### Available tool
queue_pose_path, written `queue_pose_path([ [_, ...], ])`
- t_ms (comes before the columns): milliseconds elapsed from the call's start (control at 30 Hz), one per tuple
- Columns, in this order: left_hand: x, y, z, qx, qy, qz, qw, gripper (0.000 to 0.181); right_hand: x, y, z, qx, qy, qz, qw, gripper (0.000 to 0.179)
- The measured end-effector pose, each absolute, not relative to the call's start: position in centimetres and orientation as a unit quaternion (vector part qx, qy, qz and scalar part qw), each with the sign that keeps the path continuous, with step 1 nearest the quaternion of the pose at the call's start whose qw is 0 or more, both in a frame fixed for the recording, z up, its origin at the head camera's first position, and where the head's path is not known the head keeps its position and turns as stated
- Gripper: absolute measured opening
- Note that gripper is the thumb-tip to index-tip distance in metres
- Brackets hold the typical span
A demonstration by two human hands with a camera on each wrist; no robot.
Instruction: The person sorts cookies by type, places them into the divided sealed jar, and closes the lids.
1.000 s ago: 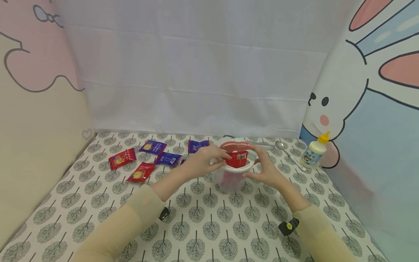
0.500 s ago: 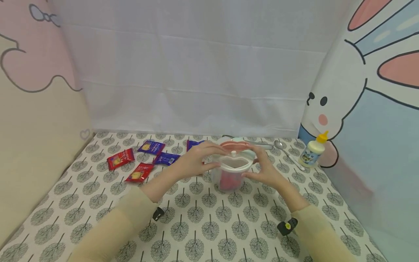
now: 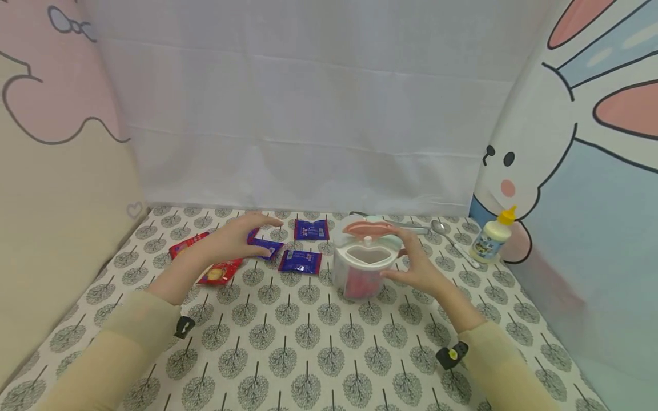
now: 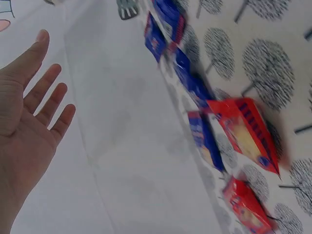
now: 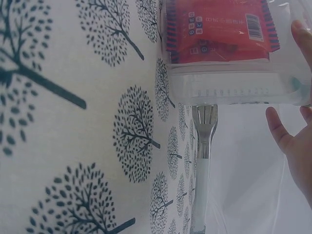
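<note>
My left hand hovers over the packets at the left with its fingers spread, holding nothing. Under it lie red snack packets and a partly hidden blue snack packet. Two further blue packets, one of them nearer the front, lie between that hand and the container. My right hand grips the right side of a clear plastic container, thumb in front and fingers at the lid. Its white lid has a raised pink flap over an opening. Red packets show through the wall in the right wrist view.
Behind the container lies a fork, partly hidden in the head view. A metal spoon lies to the right. A bottle with a yellow nozzle stands by the right wall. A white curtain closes off the back.
My left hand released a red packet into the container through the lid opening, then moved left over the packets. My right hand has stayed on the container.
</note>
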State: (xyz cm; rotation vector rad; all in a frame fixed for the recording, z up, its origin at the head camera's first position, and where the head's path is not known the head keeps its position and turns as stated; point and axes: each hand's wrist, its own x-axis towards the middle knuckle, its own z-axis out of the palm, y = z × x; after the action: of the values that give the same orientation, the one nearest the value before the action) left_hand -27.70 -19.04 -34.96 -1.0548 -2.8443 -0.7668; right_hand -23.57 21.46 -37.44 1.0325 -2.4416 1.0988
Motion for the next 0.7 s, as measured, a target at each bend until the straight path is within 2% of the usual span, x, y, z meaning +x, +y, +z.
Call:
queue_pose_path([
  [133, -28.3, -22.2, -36.7, -0.296, -0.923, -0.243, -0.034, 0.071, -23.6, 21.5, -37.5, 0.359, -0.843, 0.376, 0.136, 0.092],
  [333, -29.0, -25.8, -40.1, -0.253, -0.94, -0.221, -0.057, 0.065, -23.6, 21.6, -37.6, 0.364, -0.843, 0.373, 0.134, 0.09],
  [700, -29.2, -28.2, -42.3, -0.193, -0.95, -0.215, -0.123, 0.07, -23.5, 21.6, -37.6, 0.37, -0.839, 0.372, 0.146, 0.09],
])
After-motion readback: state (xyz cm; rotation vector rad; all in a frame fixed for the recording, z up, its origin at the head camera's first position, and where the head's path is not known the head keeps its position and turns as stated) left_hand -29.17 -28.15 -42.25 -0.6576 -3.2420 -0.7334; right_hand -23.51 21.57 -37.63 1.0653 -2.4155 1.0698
